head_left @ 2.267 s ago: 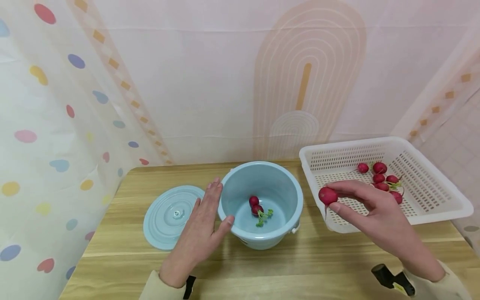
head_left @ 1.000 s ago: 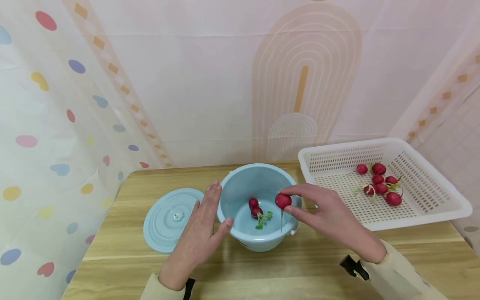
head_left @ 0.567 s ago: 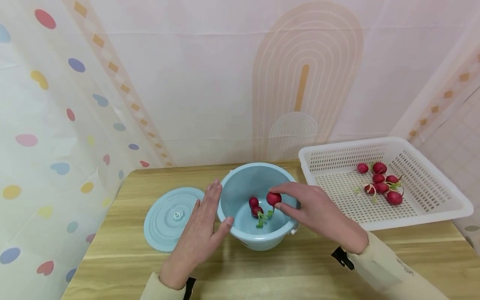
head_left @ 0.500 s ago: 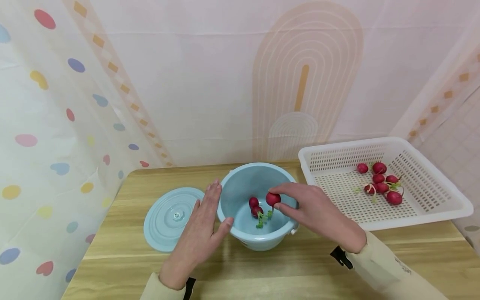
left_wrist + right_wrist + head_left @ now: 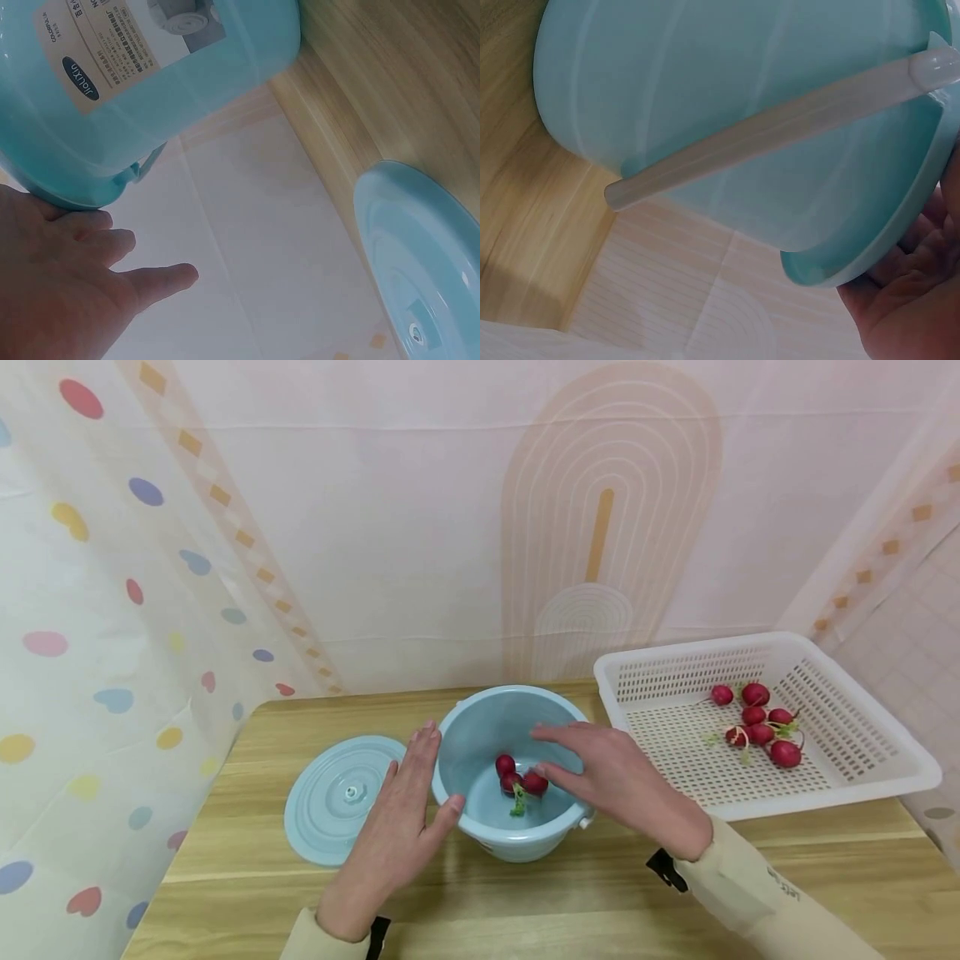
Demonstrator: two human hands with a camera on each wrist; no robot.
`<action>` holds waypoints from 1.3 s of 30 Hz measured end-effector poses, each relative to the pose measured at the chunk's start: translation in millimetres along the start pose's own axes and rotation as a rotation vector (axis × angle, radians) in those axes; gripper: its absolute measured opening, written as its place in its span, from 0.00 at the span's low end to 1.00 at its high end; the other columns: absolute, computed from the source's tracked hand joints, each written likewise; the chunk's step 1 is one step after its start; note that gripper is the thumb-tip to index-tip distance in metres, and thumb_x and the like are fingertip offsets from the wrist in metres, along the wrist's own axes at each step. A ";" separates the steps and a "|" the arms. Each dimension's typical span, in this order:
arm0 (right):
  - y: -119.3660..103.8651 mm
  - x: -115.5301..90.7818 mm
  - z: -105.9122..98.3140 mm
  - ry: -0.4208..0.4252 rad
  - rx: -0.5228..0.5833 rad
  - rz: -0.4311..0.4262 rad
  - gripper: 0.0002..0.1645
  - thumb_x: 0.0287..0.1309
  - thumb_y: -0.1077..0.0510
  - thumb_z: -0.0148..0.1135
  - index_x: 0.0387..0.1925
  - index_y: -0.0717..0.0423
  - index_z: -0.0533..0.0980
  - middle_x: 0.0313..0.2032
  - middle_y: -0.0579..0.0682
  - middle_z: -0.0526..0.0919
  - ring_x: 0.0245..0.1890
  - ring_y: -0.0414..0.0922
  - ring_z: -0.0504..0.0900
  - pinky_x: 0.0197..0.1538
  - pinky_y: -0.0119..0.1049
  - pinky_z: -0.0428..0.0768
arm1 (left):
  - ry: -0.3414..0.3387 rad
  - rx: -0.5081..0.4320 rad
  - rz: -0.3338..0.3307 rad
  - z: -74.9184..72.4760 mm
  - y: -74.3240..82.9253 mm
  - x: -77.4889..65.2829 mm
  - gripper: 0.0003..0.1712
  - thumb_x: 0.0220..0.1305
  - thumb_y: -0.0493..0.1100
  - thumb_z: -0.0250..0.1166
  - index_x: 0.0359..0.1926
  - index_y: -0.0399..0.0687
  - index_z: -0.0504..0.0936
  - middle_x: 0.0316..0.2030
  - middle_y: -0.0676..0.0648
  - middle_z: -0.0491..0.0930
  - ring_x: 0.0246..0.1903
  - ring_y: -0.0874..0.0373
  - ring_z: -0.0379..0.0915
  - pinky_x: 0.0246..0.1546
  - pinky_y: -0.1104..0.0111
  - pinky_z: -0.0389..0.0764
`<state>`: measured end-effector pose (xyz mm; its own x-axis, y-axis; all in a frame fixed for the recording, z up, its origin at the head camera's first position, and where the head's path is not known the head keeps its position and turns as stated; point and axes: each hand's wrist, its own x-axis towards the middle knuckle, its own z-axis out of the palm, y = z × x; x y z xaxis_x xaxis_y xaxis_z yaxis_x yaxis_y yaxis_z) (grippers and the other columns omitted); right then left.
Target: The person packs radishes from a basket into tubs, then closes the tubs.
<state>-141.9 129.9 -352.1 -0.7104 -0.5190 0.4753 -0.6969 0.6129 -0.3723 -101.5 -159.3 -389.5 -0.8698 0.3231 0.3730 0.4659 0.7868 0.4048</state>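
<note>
A light blue bucket (image 5: 480,735) stands upright on the wooden table. Inside lie two radishes, a rear radish (image 5: 506,766) and a leafy radish (image 5: 512,782), with a third radish (image 5: 536,782) beside them, slightly blurred. My right hand (image 5: 611,768) is over the bucket's right rim, thumb and fingers apart, nothing between them. In the right wrist view its fingers are partly hidden behind the rim. On the other side, my left hand (image 5: 405,827) rests straight fingers at the rim; the left wrist view shows fingertips at the rim's edge.
A round blue lid (image 5: 330,827) lies left of the bucket. At the right, a white perforated basket (image 5: 817,795) holds several radishes (image 5: 785,754). The bucket's pale handle (image 5: 780,139) hangs along its side. A patterned curtain (image 5: 420,552) closes off the table's back.
My right hand carried a radish from over the basket leftward to the bucket and let it go; it is now down by the other two. My left hand has stayed at the rim.
</note>
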 end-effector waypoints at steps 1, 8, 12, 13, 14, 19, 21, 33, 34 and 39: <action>0.4 -0.9 -0.3 0.009 0.007 0.000 0.23 0.59 0.55 0.76 0.55 0.57 0.84 0.52 0.53 0.88 0.50 0.51 0.88 0.48 0.48 0.86 | 0.000 -0.002 0.000 0.1 0.0 0.0 0.44 0.76 0.55 0.55 0.82 0.41 0.51 0.82 0.44 0.49 0.80 0.47 0.44 0.71 0.34 0.57; 4.7 -11.7 -6.7 0.067 0.113 0.005 0.21 0.60 0.58 0.75 0.55 0.54 0.85 0.53 0.46 0.88 0.55 0.48 0.86 0.54 0.47 0.85 | -0.004 -0.007 0.002 0.8 -0.4 0.1 0.44 0.77 0.56 0.55 0.83 0.42 0.50 0.82 0.46 0.47 0.80 0.47 0.43 0.72 0.34 0.56; 7.0 -17.3 -11.1 0.097 0.123 -0.002 0.19 0.60 0.59 0.75 0.54 0.53 0.85 0.51 0.44 0.89 0.52 0.45 0.87 0.50 0.46 0.87 | -0.005 -0.006 0.001 0.7 -0.3 0.3 0.44 0.77 0.56 0.55 0.83 0.42 0.49 0.82 0.45 0.48 0.80 0.47 0.44 0.72 0.35 0.56; 7.3 -18.5 -11.9 0.104 0.124 -0.004 0.19 0.60 0.59 0.75 0.53 0.53 0.86 0.51 0.44 0.89 0.52 0.45 0.87 0.50 0.46 0.87 | -0.007 -0.006 -0.001 0.6 -0.3 0.1 0.45 0.77 0.56 0.55 0.83 0.42 0.49 0.82 0.45 0.48 0.80 0.47 0.44 0.72 0.35 0.56; 7.4 -19.8 -13.0 0.110 0.123 -0.005 0.19 0.60 0.60 0.75 0.53 0.53 0.86 0.50 0.44 0.89 0.52 0.45 0.87 0.51 0.46 0.87 | -0.008 -0.006 -0.003 0.5 -0.1 -0.1 0.45 0.77 0.56 0.55 0.83 0.42 0.49 0.82 0.45 0.48 0.80 0.47 0.44 0.72 0.35 0.56; 7.3 -27.7 -21.3 0.137 0.119 0.010 0.19 0.58 0.62 0.76 0.53 0.52 0.86 0.51 0.44 0.89 0.54 0.47 0.87 0.53 0.48 0.86 | -0.003 -0.004 -0.002 0.7 -0.7 -1.3 0.44 0.77 0.55 0.55 0.82 0.42 0.50 0.82 0.45 0.49 0.80 0.46 0.44 0.71 0.34 0.57; 8.0 -31.8 -26.1 0.159 0.110 0.020 0.20 0.57 0.62 0.76 0.53 0.51 0.86 0.51 0.44 0.89 0.54 0.46 0.87 0.53 0.47 0.86 | 0.001 -0.004 0.000 1.0 -1.0 -1.7 0.44 0.77 0.55 0.55 0.82 0.42 0.50 0.82 0.45 0.49 0.80 0.46 0.45 0.71 0.34 0.57; 26.0 -58.5 -53.7 0.269 0.047 0.114 0.25 0.52 0.65 0.77 0.53 0.49 0.86 0.50 0.44 0.89 0.54 0.40 0.86 0.60 0.16 0.70 | 0.002 -0.006 0.003 1.8 -1.0 0.2 0.44 0.77 0.55 0.55 0.82 0.42 0.50 0.82 0.44 0.49 0.80 0.46 0.45 0.71 0.34 0.56; 27.7 -60.8 -55.8 0.273 0.048 0.127 0.25 0.52 0.65 0.77 0.53 0.48 0.86 0.50 0.44 0.89 0.55 0.37 0.85 0.59 0.16 0.70 | 0.002 -0.007 0.003 1.8 -1.3 0.2 0.44 0.77 0.56 0.55 0.83 0.42 0.50 0.82 0.45 0.49 0.80 0.46 0.44 0.71 0.34 0.57; 38.1 -72.6 -66.4 0.313 0.041 0.168 0.26 0.52 0.66 0.77 0.54 0.48 0.87 0.50 0.45 0.90 0.55 0.24 0.80 0.55 0.15 0.72 | -0.002 -0.010 0.005 2.1 -1.6 -0.1 0.44 0.77 0.56 0.54 0.83 0.42 0.50 0.82 0.44 0.49 0.80 0.46 0.44 0.71 0.34 0.57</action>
<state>-110.4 230.4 -347.9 -0.7557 -0.2013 0.6233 -0.5805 0.6465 -0.4951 -102.5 -159.5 -392.0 -0.8677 0.3279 0.3736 0.4718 0.7801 0.4110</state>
